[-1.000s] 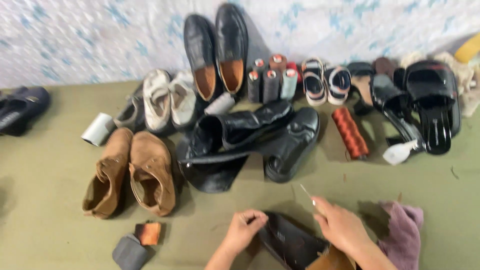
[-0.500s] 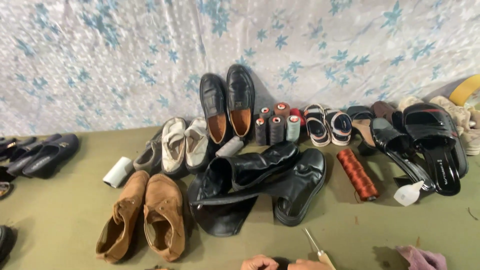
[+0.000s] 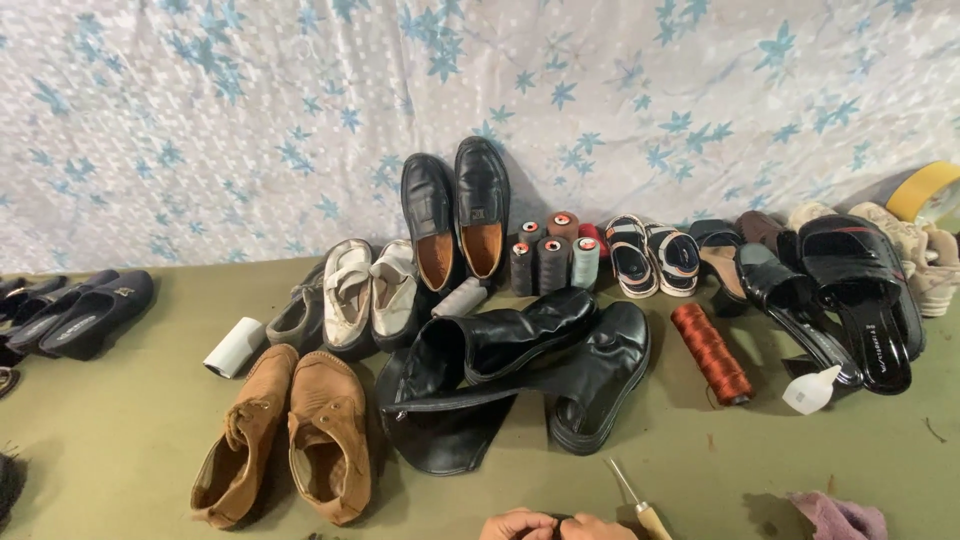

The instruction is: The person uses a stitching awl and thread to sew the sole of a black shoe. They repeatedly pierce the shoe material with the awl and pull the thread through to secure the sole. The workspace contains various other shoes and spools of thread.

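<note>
Olive floor mat (image 3: 120,440), floral cloth backdrop. Shoes rowed along the cloth, black boots (image 3: 520,375) at centre. Bottom edge: left hand (image 3: 518,525) and right hand (image 3: 597,528) touching, grips cropped, cannot tell; wooden-handled awl (image 3: 640,505) leans just beside the right hand.

Ahead of the hands I'm looking at a pale cloth backdrop (image 3: 250,120) printed with blue star-shaped flowers, hanging wrinkled across the whole far side. Beneath it, an olive-green floor covering (image 3: 130,440) spreads out toward me, creased and scuffed in spots. Light's soft and even, with only faint shadows under it all.
</note>
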